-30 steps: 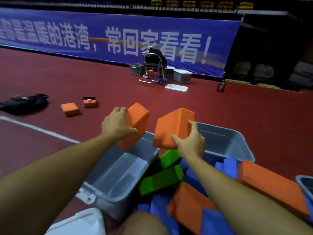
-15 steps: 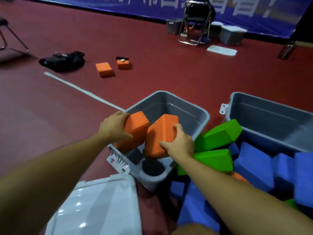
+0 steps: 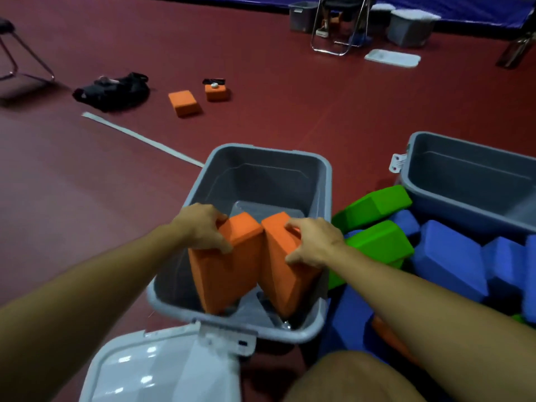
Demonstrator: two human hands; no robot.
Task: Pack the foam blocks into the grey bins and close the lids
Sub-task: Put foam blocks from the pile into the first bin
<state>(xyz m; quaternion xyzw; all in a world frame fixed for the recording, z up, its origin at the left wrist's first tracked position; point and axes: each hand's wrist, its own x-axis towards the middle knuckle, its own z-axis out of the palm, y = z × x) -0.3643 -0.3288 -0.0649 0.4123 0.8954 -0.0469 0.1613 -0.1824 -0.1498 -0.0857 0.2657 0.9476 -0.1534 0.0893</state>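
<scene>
Left hand (image 3: 203,227) gripping one orange block (image 3: 223,268), right hand (image 3: 314,242) gripping another (image 3: 285,274), both lowered inside grey bin (image 3: 261,158)

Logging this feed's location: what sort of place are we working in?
Probably an indoor sports hall: a wide red floor with a painted line, a blue banner along the far edge, and a folding chair standing in the open.
</scene>
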